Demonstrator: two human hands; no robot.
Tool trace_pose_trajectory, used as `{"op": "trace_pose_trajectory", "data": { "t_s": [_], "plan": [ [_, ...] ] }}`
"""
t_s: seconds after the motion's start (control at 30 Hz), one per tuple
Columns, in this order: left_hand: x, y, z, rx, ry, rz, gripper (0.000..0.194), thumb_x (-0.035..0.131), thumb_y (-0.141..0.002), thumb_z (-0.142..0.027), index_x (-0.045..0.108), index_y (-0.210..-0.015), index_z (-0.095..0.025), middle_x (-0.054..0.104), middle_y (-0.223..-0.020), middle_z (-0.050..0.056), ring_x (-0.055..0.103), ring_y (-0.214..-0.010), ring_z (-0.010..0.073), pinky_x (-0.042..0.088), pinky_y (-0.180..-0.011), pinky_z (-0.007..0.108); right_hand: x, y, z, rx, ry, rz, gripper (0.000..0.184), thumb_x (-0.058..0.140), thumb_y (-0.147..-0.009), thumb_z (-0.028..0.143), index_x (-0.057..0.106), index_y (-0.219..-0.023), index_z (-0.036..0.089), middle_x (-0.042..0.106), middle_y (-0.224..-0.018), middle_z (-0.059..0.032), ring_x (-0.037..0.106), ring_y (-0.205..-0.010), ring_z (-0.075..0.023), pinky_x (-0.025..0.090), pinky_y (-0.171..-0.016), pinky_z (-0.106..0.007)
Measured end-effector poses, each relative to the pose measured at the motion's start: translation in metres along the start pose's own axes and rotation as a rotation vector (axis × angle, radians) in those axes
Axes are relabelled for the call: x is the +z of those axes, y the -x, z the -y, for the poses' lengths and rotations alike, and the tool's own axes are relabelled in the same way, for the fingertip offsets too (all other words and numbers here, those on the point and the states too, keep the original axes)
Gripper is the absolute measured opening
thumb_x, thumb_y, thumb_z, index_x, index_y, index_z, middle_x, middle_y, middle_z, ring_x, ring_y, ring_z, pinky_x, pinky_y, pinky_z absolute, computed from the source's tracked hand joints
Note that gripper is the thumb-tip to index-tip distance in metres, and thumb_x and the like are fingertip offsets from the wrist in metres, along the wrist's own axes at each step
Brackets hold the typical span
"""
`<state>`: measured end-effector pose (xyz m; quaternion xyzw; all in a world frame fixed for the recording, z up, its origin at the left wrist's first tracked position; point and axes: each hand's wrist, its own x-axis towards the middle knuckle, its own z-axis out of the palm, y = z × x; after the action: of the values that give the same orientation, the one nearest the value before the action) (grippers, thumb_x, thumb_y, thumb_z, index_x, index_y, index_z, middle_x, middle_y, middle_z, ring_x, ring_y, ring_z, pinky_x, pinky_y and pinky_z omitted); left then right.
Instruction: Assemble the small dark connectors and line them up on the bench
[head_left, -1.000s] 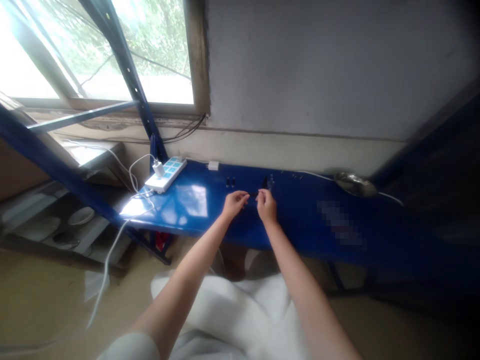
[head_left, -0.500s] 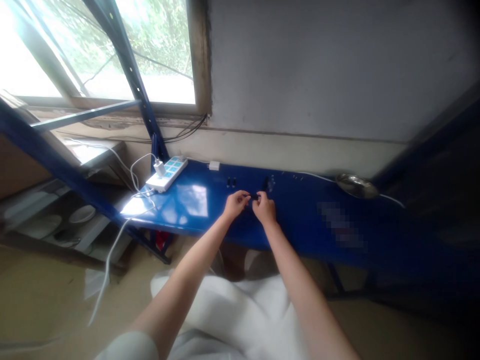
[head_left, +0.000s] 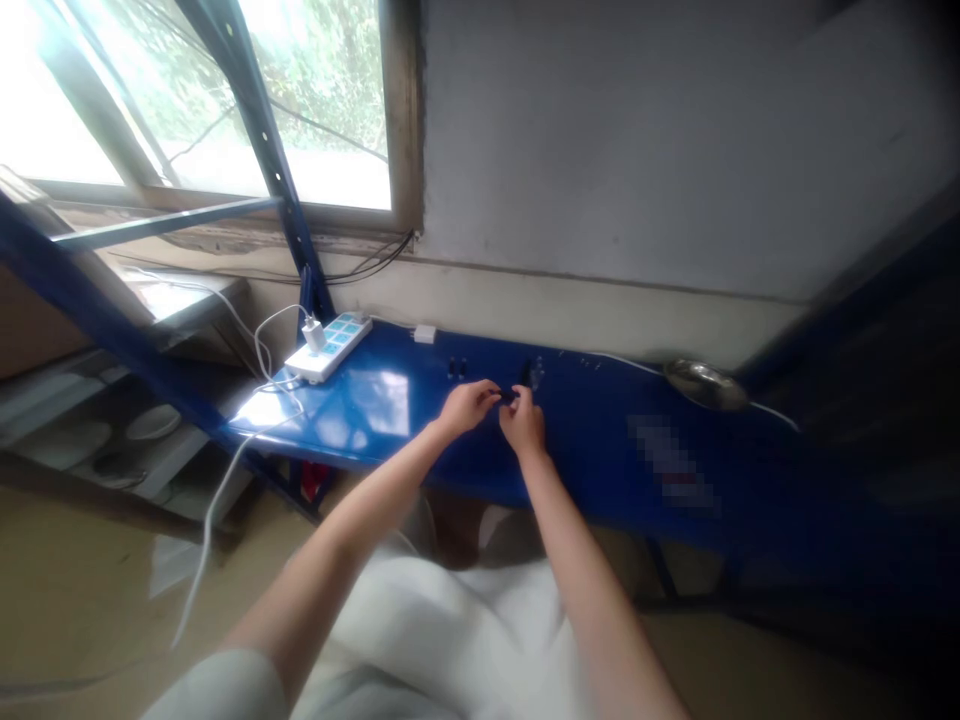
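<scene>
My left hand (head_left: pixel 469 407) and my right hand (head_left: pixel 523 422) meet above the front of a blue metal table top (head_left: pixel 390 430). Between their fingertips is a small black piece (head_left: pixel 509 397), partly hidden by my fingers; its exact kind is too small to tell. Just beyond my right hand stands a small dark object (head_left: pixel 535 374). Left of it, a small dark pair of items (head_left: pixel 455 368) sits on the table, nearer my left hand.
A white power strip (head_left: pixel 328 348) with a white plug adapter (head_left: pixel 314 333) lies at the table's left end. A steel bowl (head_left: pixel 705 385) sits at the far right, with a thin white cable (head_left: pixel 210 530) hanging to the floor at left. A blue rack upright (head_left: pixel 292 220) stands before the window.
My hands have come closer, and their fingertips now meet at the small black piece. The whole view has tilted slightly.
</scene>
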<state>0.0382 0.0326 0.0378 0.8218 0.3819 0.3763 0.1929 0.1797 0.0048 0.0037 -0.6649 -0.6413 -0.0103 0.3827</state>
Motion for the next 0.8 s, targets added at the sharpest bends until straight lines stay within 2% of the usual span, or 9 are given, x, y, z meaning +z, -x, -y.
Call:
{"op": "trace_pose_trajectory", "data": {
  "t_s": [0.1, 0.17, 0.23, 0.3, 0.4, 0.5, 0.63, 0.8],
  "plan": [
    [-0.021, -0.022, -0.004, 0.185, -0.142, 0.092, 0.021, 0.051, -0.082, -0.029, 0.065, -0.092, -0.018, 0.067, -0.085, 0.006, 0.058, -0.08, 0.016, 0.044, -0.073, 0.027, -0.003, 0.0, 0.002, -0.004, -0.055, -0.008, 0.044, 0.04, -0.07, 0.018, 0.045, -0.113, 0.01, 0.065, -0.071, -0.006, 0.06, -0.064, -0.0204, 0.042, -0.065, -0.03],
    [-0.036, -0.043, -0.006, 0.297, -0.206, 0.181, 0.018, 0.052, -0.08, -0.025, 0.067, -0.089, -0.018, 0.066, -0.089, 0.006, 0.058, -0.084, 0.0164, 0.043, -0.079, 0.029, -0.003, 0.001, 0.004, 0.005, -0.069, -0.014, 0.046, 0.039, -0.071, 0.018, 0.044, -0.115, 0.009, 0.064, -0.071, -0.0057, 0.06, -0.065, -0.0201, 0.043, -0.066, -0.03],
    [-0.049, -0.066, -0.006, 0.3, -0.292, 0.252, 0.017, 0.056, -0.076, -0.023, 0.068, -0.087, -0.018, 0.066, -0.092, 0.006, 0.057, -0.085, 0.0172, 0.042, -0.079, 0.029, -0.003, 0.001, 0.005, 0.037, -0.07, -0.015, 0.046, 0.038, -0.072, 0.018, 0.043, -0.116, 0.009, 0.064, -0.071, -0.0058, 0.059, -0.065, -0.0199, 0.043, -0.065, -0.03],
    [-0.057, -0.085, -0.005, 0.246, -0.432, 0.327, 0.016, 0.059, -0.072, -0.023, 0.069, -0.085, -0.018, 0.065, -0.094, 0.006, 0.056, -0.089, 0.0196, 0.04, -0.078, 0.03, -0.002, 0.001, 0.005, 0.073, -0.074, -0.003, 0.046, 0.036, -0.072, 0.018, 0.043, -0.117, 0.01, 0.063, -0.072, -0.0055, 0.059, -0.064, -0.0195, 0.043, -0.064, -0.03],
    [-0.058, -0.102, -0.004, 0.197, -0.67, 0.429, 0.017, 0.058, -0.071, -0.019, 0.068, -0.084, -0.018, 0.063, -0.097, 0.007, 0.052, -0.095, 0.0218, 0.036, -0.08, 0.031, 0.0, 0.001, 0.004, 0.081, -0.1, 0.016, 0.046, 0.036, -0.072, 0.017, 0.044, -0.117, 0.012, 0.063, -0.072, -0.0049, 0.058, -0.064, -0.0188, 0.043, -0.063, -0.029],
    [-0.05, -0.105, -0.004, 0.209, -0.814, 0.5, 0.017, 0.055, -0.071, -0.016, 0.068, -0.083, -0.017, 0.061, -0.099, 0.009, 0.049, -0.096, 0.0222, 0.032, -0.082, 0.033, 0.001, 0.001, 0.002, 0.056, -0.138, 0.026, 0.045, 0.036, -0.072, 0.018, 0.044, -0.116, 0.012, 0.062, -0.072, -0.0044, 0.058, -0.065, -0.0185, 0.042, -0.063, -0.028],
    [-0.042, -0.102, -0.005, 0.151, -0.855, 0.517, 0.018, 0.055, -0.071, -0.014, 0.067, -0.083, -0.015, 0.06, -0.102, 0.012, 0.047, -0.097, 0.024, 0.029, -0.084, 0.035, 0.001, 0.001, 0.001, 0.053, -0.17, 0.035, 0.043, 0.036, -0.072, 0.019, 0.045, -0.114, 0.013, 0.062, -0.07, -0.0041, 0.058, -0.065, -0.0189, 0.042, -0.062, -0.028],
    [-0.043, -0.104, -0.005, 0.084, -0.886, 0.555, 0.02, 0.054, -0.069, -0.011, 0.067, -0.085, -0.015, 0.059, -0.104, 0.012, 0.046, -0.098, 0.0245, 0.028, -0.086, 0.037, 0.001, 0.001, 0.0, 0.057, -0.195, 0.036, 0.043, 0.036, -0.073, 0.019, 0.045, -0.114, 0.014, 0.061, -0.07, -0.0039, 0.057, -0.064, -0.0187, 0.041, -0.061, -0.028]
  ]
}}
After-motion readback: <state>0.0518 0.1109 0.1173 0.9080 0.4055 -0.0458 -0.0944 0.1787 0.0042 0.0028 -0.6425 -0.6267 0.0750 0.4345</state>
